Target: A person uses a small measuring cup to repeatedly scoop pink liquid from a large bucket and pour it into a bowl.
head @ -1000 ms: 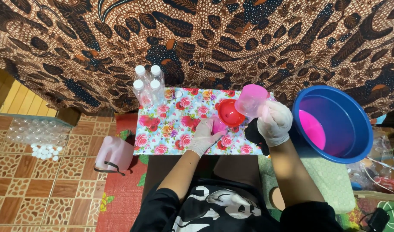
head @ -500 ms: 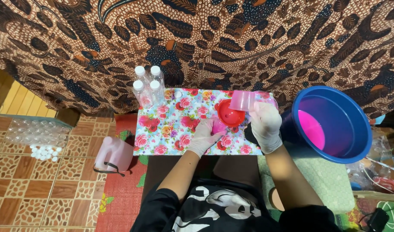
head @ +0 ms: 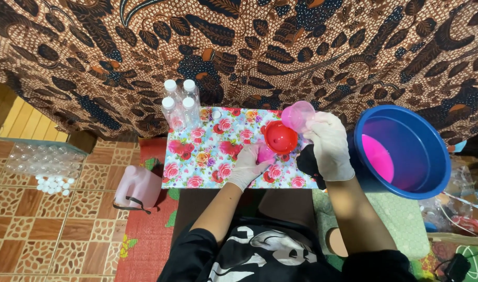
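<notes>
Four capped bottles [head: 178, 104] clear; right hand [head: 330, 146] fingers grip pink cup [head: 298, 116] over red funnel [head: 280, 137]; left hand [head: 248, 166] fingers clasp bottle below.

I wear thin white gloves on both hands, left [head: 248, 166] and right [head: 329, 145]. My forearms are bare, and my black short-sleeved shirt [head: 260, 256] carries a white skeleton print.

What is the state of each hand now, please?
Left hand: closed on the pink bottle under the red funnel.
Right hand: holding the pink cup.
</notes>
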